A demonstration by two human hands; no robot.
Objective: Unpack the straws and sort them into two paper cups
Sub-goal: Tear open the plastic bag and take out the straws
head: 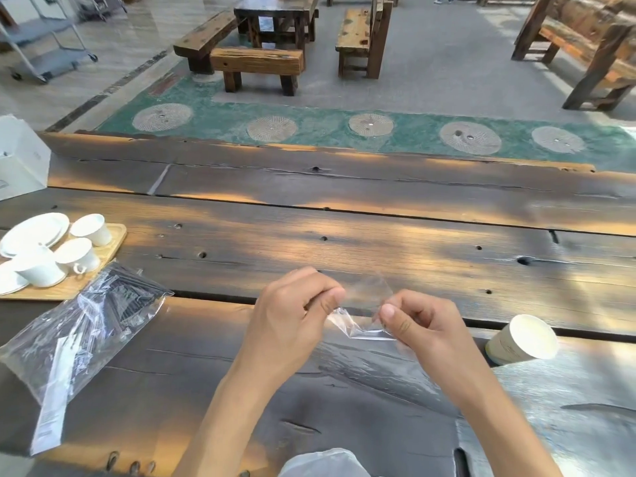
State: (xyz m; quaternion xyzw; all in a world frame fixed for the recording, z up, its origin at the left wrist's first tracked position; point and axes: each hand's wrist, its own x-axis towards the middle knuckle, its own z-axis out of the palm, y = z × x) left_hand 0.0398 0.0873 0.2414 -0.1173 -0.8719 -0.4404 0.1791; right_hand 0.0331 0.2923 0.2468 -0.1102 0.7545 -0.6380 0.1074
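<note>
My left hand (292,315) and my right hand (421,325) both pinch the top edge of a clear plastic bag (371,359) above the dark wooden table (344,235). The bag hangs down toward me between my forearms; what it holds cannot be told. A second clear bag (86,332) with dark straws (127,297) inside lies flat on the table to the left. A white paper cup (523,339) lies on its side at the right, its open mouth facing me. Only this one paper cup is visible.
A wooden tray (113,235) at the left carries white ceramic cups (77,254) and saucers (34,232). A white box (20,160) stands at the far left. Beyond the table's far edge are wooden benches and a table on the floor.
</note>
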